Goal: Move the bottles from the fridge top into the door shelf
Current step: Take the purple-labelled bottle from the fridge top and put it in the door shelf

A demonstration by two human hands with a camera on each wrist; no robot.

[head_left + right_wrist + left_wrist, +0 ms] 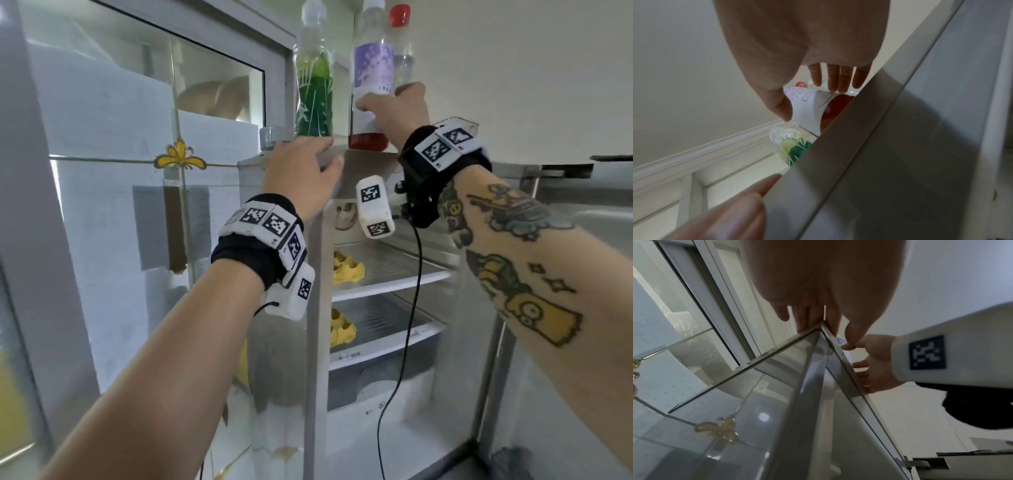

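Observation:
Three bottles stand on the fridge top (363,153): a green bottle (313,92) on the left, a purple-label bottle (371,68) with red liquid in the middle, and a clear red-capped bottle (400,51) behind it. My right hand (385,97) grips the purple-label bottle (807,110) low down, thumb on its left side and fingers round its right. My left hand (308,154) rests with straight fingers on the front left corner of the fridge top, just below the green bottle (791,149). The door shelf does not show.
The fridge stands open, with wire shelves holding yellow egg trays (346,270). Its door (599,205) hangs open at the right. A small grey cap (270,137) sits on the fridge top's left corner. A glass partition (137,120) with a yellow flower stands close on the left.

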